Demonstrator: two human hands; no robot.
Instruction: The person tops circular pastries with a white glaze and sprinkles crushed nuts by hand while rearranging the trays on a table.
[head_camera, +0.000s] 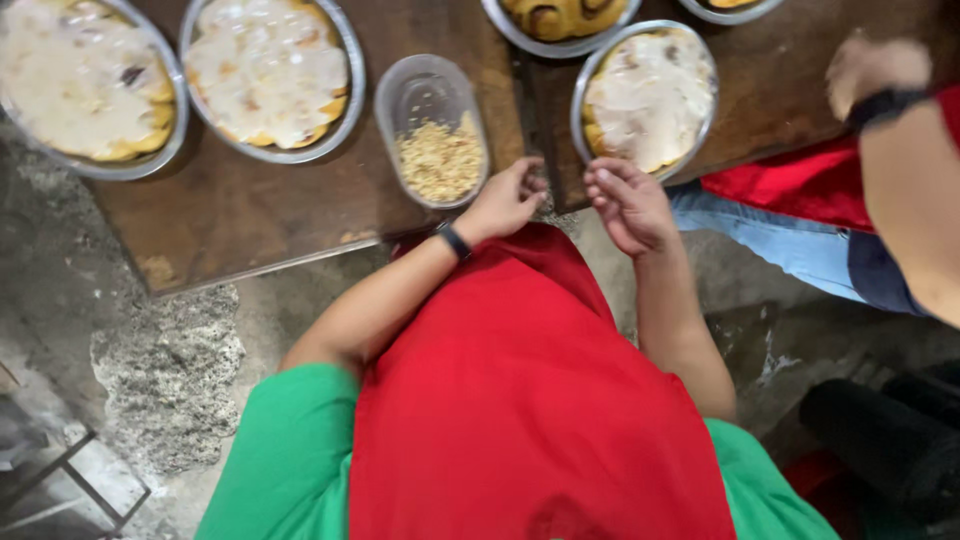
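My left hand (505, 200), with a black band on its wrist, is at the near edge of the dark wooden table (240, 215). Its fingers are bunched together just right of a clear plastic tub (430, 95) half full of pale crumbs (440, 162). My right hand (630, 205) hovers close beside it, palm turned up and fingers loosely curled, with nothing visible in it. It is just below a round foil pan of white-iced rolls (648, 95). The two hands are a few centimetres apart. I wear a red apron over a green shirt.
Two more iced pans (268, 70) (85, 80) sit at the table's left. Un-iced rolls (560, 18) are at the top edge. Another person's arm with a black watch (885, 105), red apron and jeans stands at the right. The concrete floor (170, 370) is rough.
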